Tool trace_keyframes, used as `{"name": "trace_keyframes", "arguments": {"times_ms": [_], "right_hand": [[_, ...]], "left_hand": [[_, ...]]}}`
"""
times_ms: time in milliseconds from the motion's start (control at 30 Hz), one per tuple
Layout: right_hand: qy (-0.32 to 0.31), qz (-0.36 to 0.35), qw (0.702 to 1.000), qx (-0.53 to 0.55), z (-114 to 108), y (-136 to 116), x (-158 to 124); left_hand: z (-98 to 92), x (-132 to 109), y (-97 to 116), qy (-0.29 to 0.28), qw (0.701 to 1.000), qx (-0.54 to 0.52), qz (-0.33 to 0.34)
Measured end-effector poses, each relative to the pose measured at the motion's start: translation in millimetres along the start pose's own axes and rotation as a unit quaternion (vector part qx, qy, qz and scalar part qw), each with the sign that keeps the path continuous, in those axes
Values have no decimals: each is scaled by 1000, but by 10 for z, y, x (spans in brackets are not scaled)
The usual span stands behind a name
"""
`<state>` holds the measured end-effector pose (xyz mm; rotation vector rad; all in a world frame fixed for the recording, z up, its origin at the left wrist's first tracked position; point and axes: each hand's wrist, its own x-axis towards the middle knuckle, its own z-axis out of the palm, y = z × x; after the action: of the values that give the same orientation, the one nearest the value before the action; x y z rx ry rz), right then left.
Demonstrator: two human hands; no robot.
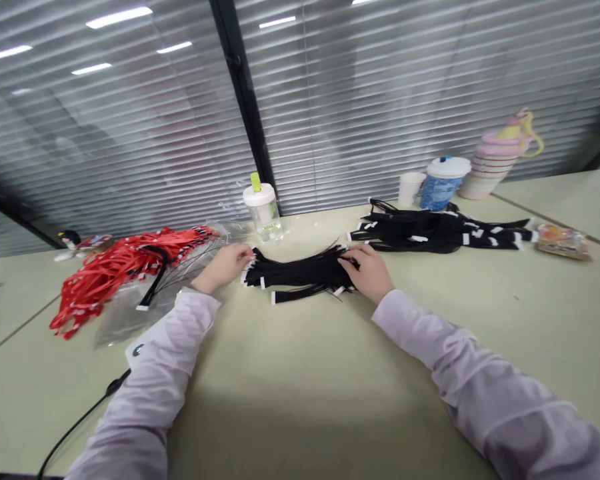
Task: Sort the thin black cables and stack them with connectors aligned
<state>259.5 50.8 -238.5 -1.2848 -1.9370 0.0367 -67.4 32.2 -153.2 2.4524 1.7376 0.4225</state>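
Note:
A bundle of black straps with white end tags [300, 273] lies on the pale table [300, 373] in front of me. My left hand [225, 265] is curled around the bundle's left end. At the right end, my right hand [367, 270] presses its fingers onto the straps. Both arms wear light sleeves.
A heap of red straps [115, 270] lies on clear plastic bags at the left. A second pile of black straps [440, 230] sits at the back right. A clear bottle [263, 212], a paper cup [410, 188], a blue tub [443, 183] and a pink bottle [495, 163] stand by the blinds. A snack packet [563, 240] lies far right.

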Motion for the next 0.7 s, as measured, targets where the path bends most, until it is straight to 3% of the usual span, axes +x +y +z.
{"name": "trace_keyframes", "arguments": {"times_ms": [167, 433, 567, 700], "right_hand": [[0, 7, 999, 33, -13, 17, 5], [-7, 32, 998, 58, -45, -19, -2], [16, 45, 997, 60, -237, -64, 131], [2, -23, 997, 76, -573, -300, 346]], "left_hand": [[28, 29, 30, -18, 1000, 18, 13], [167, 45, 94, 24, 999, 31, 20], [-55, 33, 230, 100, 994, 22, 37], [-350, -27, 561, 189, 981, 10, 38]]}}
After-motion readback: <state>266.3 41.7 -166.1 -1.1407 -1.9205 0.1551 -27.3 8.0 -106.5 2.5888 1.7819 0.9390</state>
